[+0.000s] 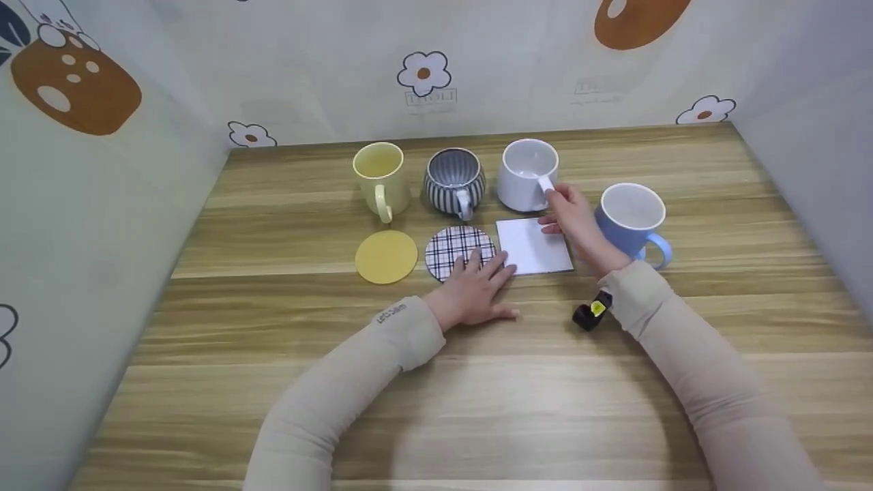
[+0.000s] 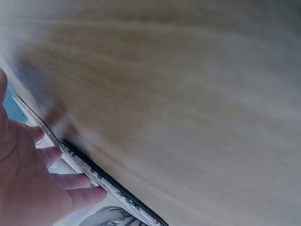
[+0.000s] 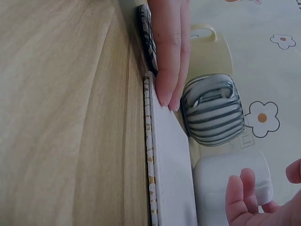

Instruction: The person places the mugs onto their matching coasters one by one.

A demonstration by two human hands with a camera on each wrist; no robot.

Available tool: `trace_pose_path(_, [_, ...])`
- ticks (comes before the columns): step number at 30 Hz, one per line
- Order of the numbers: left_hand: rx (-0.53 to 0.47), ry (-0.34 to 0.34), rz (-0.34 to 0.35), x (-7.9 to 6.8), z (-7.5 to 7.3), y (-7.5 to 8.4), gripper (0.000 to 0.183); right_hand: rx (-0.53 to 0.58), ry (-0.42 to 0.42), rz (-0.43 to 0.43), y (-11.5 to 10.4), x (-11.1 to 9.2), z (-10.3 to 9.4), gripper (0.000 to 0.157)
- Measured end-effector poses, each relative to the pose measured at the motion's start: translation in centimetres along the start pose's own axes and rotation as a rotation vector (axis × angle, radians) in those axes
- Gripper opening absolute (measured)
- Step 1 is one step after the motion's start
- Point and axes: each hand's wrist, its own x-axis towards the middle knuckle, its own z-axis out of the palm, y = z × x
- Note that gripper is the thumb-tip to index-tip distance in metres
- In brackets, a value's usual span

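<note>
My left hand (image 1: 477, 290) lies flat with fingers spread, its fingertips touching the round plaid coaster (image 1: 447, 245) and the near left corner of a white square coaster (image 1: 535, 254). Thumb and fingers of my right hand (image 1: 578, 221) pinch the handle of a white mug (image 1: 518, 183), which stands upright behind the square coaster. In the right wrist view, the left fingers press on the edge of the white coaster (image 3: 171, 155), and the right fingers (image 3: 248, 179) are at the mug's handle. The left wrist view shows the left palm side with the coasters' edges.
Left of the white mug stand a grey striped mug (image 1: 442, 194) and a pale yellow mug (image 1: 367, 179). A yellow round coaster (image 1: 386, 258) lies before the yellow mug. Close beside my right wrist is a blue mug (image 1: 609, 228). Walls (image 1: 327, 82) border the wooden table (image 1: 477, 402).
</note>
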Motion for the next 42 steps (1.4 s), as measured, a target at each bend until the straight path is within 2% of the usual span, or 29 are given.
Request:
trace_pose_path(4, [-0.002,-0.006,-0.006,0.0,0.0,0.0,0.078,0.020,0.030,0.017,0.2,0.6,0.4,0.036])
trace_pose_path(11, [0.030,-0.005,-0.006,0.3,0.0,0.1,0.080,0.069,0.076,0.032,0.8,1.4,0.8,0.021])
trace_pose_path(21, [0.004,-0.017,-0.010,0.2,0.0,0.1,0.082,0.190,0.066,0.042,1.3,2.1,1.4,0.028])
trace_pose_path(31, [0.021,-0.008,-0.009,0.3,0.1,0.2,0.083,0.357,0.010,0.111,1.2,2.6,1.4,0.031])
trace_pose_path(38, [0.032,-0.002,-0.009,0.3,0.2,0.2,0.082,0.340,0.069,0.103,1.3,2.8,1.6,0.034])
trace_pose_path(42, [0.033,0.000,-0.010,0.3,0.3,0.2,0.082,0.332,0.070,0.084,1.5,2.8,1.7,0.035])
